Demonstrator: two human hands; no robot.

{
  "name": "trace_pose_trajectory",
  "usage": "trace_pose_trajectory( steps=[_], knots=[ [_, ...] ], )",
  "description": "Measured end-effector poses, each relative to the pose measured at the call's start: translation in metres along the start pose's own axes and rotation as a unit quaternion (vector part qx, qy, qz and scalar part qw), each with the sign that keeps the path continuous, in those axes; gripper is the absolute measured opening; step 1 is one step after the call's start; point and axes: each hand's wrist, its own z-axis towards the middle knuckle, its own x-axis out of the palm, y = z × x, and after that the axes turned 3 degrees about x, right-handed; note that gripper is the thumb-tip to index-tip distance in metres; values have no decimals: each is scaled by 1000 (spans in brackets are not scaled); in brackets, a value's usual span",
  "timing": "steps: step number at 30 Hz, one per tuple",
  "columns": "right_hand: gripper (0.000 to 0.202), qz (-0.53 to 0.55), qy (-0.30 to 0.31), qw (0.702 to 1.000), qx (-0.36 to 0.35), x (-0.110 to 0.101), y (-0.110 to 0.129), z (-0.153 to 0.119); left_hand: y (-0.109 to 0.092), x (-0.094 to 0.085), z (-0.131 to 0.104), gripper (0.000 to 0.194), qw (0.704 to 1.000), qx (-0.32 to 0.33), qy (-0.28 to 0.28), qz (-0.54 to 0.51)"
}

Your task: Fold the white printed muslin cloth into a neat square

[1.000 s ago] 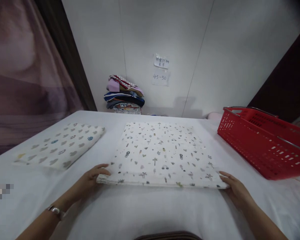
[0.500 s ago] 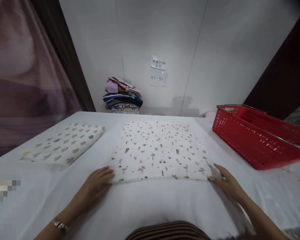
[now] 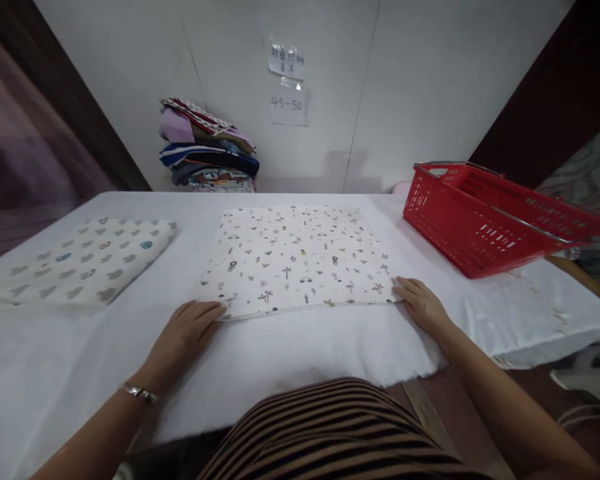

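A white cloth with small palm and bird prints [image 3: 300,260] lies flat and folded on the white-covered table [image 3: 290,347]. My left hand [image 3: 193,327] touches its near left corner, fingers together and the thumb side hidden. At the near right corner, my right hand [image 3: 420,303] has its fingertips pressed together on the cloth's edge. Left of these, another folded cloth with grey cloud-like prints [image 3: 90,257] rests on the table.
A red plastic basket [image 3: 475,233] stands on the right of the table. Behind the table's far edge is a stack of folded fabrics [image 3: 210,150]. Two paper signs [image 3: 289,103] hang on the wall. A white stool [image 3: 590,377] shows at lower right.
The view has tilted down and shifted, showing more of the striped shirt and the table's near edge. Both hands remain at the near corners; my right hand's fingers now lie closer together.
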Motion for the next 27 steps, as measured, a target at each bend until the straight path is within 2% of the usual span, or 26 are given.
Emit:
trace_pose_trajectory(
  steps=[8, 13, 17, 21, 27],
  knots=[
    [36, 18, -22, 1000, -8, -2, -6, -1, -7, -2, 6, 32, 1000, 6, 11, -10],
    [42, 3, -4, 1000, -23, -1, -3, 1, -20, 0, 14, 32, 999, 31, 37, 1],
    [34, 6, -12, 999, -35, -2, 3, 5, -24, 4, 19, 31, 998, 36, 54, 16],
    [26, 39, -38, 999, -6, -10, 2, 12, -22, 6, 20, 29, 998, 21, 56, 13],
    [29, 64, -64, 995, 44, -28, -13, 37, -17, 5, 29, 31, 999, -13, 36, -21]
  ],
)
